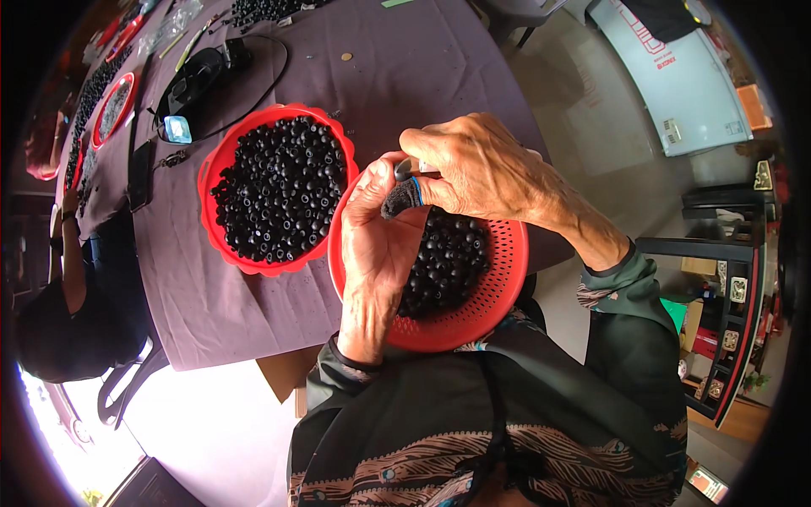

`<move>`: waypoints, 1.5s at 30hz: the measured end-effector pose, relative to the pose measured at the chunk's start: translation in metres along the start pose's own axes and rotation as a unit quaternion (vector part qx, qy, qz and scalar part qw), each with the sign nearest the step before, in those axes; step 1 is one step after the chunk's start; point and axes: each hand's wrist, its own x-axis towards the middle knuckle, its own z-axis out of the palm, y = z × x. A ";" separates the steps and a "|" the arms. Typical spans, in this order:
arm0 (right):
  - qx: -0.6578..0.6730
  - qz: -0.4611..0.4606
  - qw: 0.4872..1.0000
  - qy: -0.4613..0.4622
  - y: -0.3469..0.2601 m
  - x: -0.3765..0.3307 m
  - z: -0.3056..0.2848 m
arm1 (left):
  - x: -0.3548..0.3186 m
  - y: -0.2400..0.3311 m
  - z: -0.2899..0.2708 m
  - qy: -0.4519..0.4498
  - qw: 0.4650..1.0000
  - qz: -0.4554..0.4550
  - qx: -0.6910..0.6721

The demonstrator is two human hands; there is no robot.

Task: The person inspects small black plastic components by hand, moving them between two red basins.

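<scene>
My left hand is raised over a red perforated basket, its thumb and fingers pinching a small black piece. Right beside it, my right hand has its fingers bent and closed at the same spot; what it grips is hidden. A dark fabric finger cover with a blue edge is on my right thumb. Beneath my hands, many small black round pieces lie in the basket. To the left, a red scalloped bowl is filled with black pieces, some showing pale ring-shaped openings.
A grey-purple cloth covers the table. Beyond the bowl lie a black strapped device with a cable and a dark phone-like slab. Another person sits at the left. At the right stands a dark shelf rack.
</scene>
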 end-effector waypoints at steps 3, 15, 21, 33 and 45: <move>-0.034 -0.003 0.999 0.015 -0.003 -0.001 0.004 | -0.001 0.000 0.001 0.017 1.000 0.007 -0.006; -0.020 -0.009 1.000 0.008 0.000 0.001 0.001 | 0.000 0.000 -0.001 0.003 1.000 0.003 0.004; -0.043 -0.008 0.999 0.022 0.000 -0.002 0.005 | 0.002 -0.001 -0.003 0.011 0.999 0.020 0.024; -0.008 -0.051 0.995 0.089 -0.011 -0.009 0.011 | -0.007 -0.005 -0.002 0.036 0.997 0.036 0.064; -0.073 -0.127 0.984 0.100 -0.007 -0.014 0.030 | -0.010 -0.004 -0.020 0.079 0.966 0.103 0.224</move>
